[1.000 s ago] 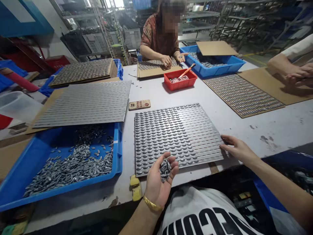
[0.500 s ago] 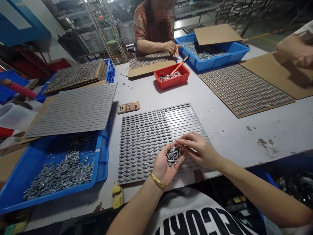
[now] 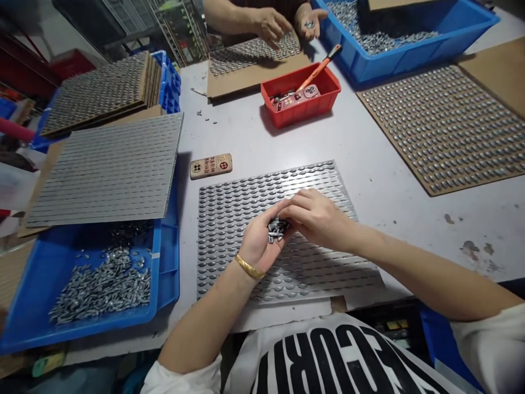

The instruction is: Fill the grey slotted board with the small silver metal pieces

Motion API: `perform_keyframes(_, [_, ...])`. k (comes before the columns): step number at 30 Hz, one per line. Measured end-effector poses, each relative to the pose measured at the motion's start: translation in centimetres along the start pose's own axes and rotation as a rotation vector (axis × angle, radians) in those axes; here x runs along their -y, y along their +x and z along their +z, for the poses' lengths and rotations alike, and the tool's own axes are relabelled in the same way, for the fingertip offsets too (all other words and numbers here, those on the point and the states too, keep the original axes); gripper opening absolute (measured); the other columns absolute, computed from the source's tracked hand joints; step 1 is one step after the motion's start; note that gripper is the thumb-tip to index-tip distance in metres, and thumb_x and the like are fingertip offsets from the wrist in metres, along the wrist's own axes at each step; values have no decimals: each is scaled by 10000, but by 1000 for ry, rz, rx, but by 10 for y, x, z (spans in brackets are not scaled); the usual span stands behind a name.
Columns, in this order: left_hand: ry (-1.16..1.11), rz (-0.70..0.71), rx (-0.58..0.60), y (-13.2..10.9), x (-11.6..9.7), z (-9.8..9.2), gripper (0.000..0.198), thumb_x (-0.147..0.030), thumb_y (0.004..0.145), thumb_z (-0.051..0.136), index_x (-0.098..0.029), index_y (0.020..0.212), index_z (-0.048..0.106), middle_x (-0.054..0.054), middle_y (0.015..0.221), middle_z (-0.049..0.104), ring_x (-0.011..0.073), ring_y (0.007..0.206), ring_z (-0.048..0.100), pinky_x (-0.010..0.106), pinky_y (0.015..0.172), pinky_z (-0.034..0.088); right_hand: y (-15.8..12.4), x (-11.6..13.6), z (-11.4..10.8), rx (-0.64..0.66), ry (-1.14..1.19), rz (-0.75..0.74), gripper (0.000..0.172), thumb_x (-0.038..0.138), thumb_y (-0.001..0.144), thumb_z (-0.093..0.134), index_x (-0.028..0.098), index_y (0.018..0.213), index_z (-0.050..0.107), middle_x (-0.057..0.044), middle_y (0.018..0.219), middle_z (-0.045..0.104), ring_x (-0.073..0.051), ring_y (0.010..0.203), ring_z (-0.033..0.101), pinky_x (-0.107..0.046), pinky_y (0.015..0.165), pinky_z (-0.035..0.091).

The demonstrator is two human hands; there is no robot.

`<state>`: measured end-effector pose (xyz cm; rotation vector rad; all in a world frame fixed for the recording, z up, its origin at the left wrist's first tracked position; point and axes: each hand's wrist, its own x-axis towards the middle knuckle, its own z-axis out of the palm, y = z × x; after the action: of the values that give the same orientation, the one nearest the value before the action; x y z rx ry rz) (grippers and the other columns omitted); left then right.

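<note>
Cupped in my left hand (image 3: 262, 235) is a small pile of oval grey metal pieces (image 3: 277, 229). A gold bracelet (image 3: 249, 267) circles that wrist. The fingers of my right hand (image 3: 315, 216) are bent together at the edge of the pile; their tips are partly hidden, so I cannot see whether a piece is between them. Both hands are over a grey slotted board (image 3: 229, 230), where rows of the same oval pieces fill the left part and the far edge. Bare slots show on the right and near side.
At left, a blue bin (image 3: 164, 273) holds loose pieces beneath a slotted grey sheet (image 3: 106, 169). A phone-like patterned case (image 3: 210, 166) lies beyond my board. Farther off are a red tray (image 3: 303, 112), another blue bin (image 3: 410, 63), a filled board (image 3: 447, 126) and a co-worker's hands (image 3: 273, 24).
The view has tilted down and closer. My right hand has moved over the pile, its fingers now more curled. The co-worker's hands have come apart, one palm now turned up.
</note>
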<state>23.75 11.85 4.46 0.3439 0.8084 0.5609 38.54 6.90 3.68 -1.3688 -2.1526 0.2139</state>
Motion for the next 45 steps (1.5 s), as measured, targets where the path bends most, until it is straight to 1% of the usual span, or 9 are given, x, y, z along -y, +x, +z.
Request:
perform_keyframes(7, [112,-28,-39,1,7,-15,157,-118,781,642,-151,917,711,67,1045,679,156,927,630,321,865,544,-11,-16,9,-48,374,228,238,143,905,490,223,1104,594,-54,926,595,-164,824,566,-308,703,491])
perform_keyframes(11, [154,-27,-73,10,10,-18,116,-108,754,670,-137,862,704,60,916,681,136,829,643,282,815,559,-15,-22,17,-53,340,229,289,161,919,469,223,1181,573,-66,932,567,-159,810,563,-296,677,493])
perform_keyframes(14, [155,-25,-99,17,8,-18,130,-104,752,669,-125,878,697,71,946,684,142,849,647,273,805,562,-12,-26,21,-17,321,231,268,150,907,463,214,1131,595,-59,905,578,-152,777,561,-290,660,482])
perform_keyframes(21, [37,-38,-199,29,-8,-22,223,-156,818,558,-76,1021,607,182,1037,693,248,901,693,369,878,544,0,-66,30,-155,520,601,153,245,851,545,196,993,573,-10,806,618,-139,706,569,-264,632,467])
perform_keyframes(25, [38,-51,-196,33,-10,-22,141,-142,813,566,-120,952,555,167,1019,700,253,895,696,374,872,543,11,-87,37,-94,345,533,157,219,852,534,200,968,639,-21,809,626,-138,669,552,-274,623,444])
perform_keyframes(29, [68,-74,-145,36,-10,-21,108,-178,813,611,-133,905,575,117,954,695,202,850,688,328,839,546,21,-100,46,-30,124,383,211,181,879,496,199,1011,660,-66,900,634,-177,785,595,-302,691,465])
perform_keyframes(33, [92,-57,-143,39,-9,-25,197,-204,792,659,-128,973,652,43,823,634,97,690,616,217,679,536,23,-108,53,28,27,311,242,158,900,456,200,1043,647,-74,949,631,-179,812,606,-287,701,473])
perform_keyframes(36, [97,-68,-145,41,-9,-28,264,-232,782,679,-131,1027,675,14,764,578,53,610,532,156,550,468,23,-110,54,62,-56,303,245,146,906,436,188,1021,648,-79,952,621,-170,780,602,-268,668,463])
perform_keyframes(45, [80,-90,-150,41,-11,-26,259,-213,789,651,-123,1029,684,25,776,556,63,626,501,153,490,391,26,-112,52,139,-125,282,221,180,912,445,166,1036,626,-88,968,603,-173,783,592,-266,672,458])
